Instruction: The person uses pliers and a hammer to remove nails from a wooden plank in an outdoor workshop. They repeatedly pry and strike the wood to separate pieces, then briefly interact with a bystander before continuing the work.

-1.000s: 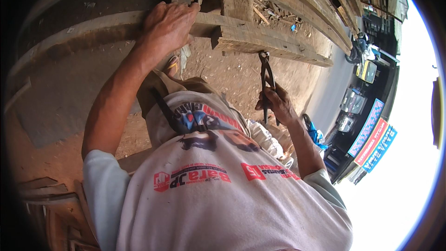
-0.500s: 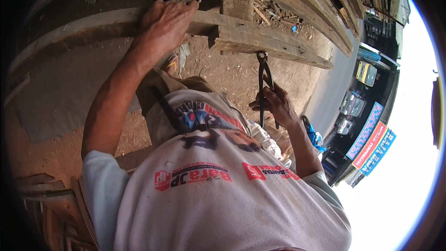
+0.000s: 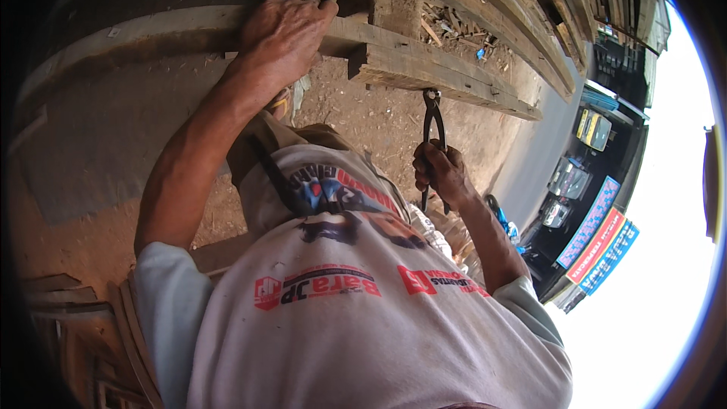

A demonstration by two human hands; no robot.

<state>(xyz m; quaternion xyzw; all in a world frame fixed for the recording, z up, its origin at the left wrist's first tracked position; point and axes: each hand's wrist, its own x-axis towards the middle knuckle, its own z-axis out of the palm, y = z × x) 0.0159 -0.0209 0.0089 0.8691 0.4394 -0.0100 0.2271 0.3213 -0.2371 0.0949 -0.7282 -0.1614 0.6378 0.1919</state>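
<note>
Clearly, the left hand (image 3: 284, 30) pressed flat, fingers spread, on the wooden beam (image 3: 424, 68) to steady it, while the right hand (image 3: 439, 174) closed tightly around the pincers (image 3: 432, 125), whose head touched its edge.

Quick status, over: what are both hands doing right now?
Left hand flat on the wooden beam. Right hand gripping dark pincers, head at the beam's lower edge. Nothing between pincers and beam.
</note>
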